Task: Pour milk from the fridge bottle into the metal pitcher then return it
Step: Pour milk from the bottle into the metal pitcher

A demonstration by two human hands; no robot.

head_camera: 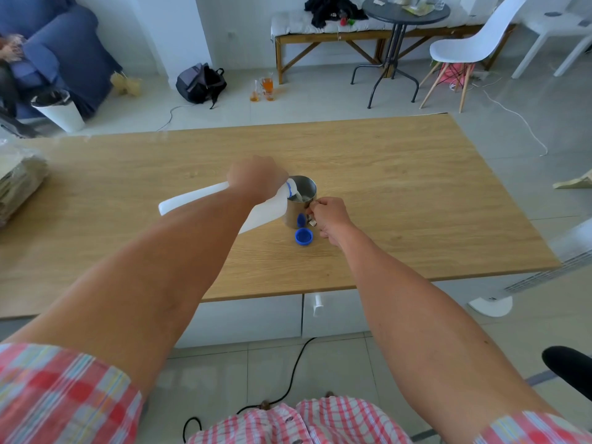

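My left hand (256, 179) grips a white plastic milk bottle (269, 209) near its neck and holds it tipped almost flat, its blue-ringed mouth over the rim of the metal pitcher (299, 200). A white stream of milk runs into the pitcher. The pitcher stands upright near the middle of the wooden table (400, 193). My right hand (331, 219) is closed on the pitcher's handle at its right side. The bottle's blue cap (303, 236) lies open side up on the table just in front of the pitcher.
A stack of papers (19, 184) sits at the table's left edge. Beyond the table are a backpack (200, 83), glass vessels (264, 88) on the floor, a round black side table (403, 17), a white chair (474, 46) and a white bin (61, 110). A black cable (288, 379) crosses the floor by my legs.
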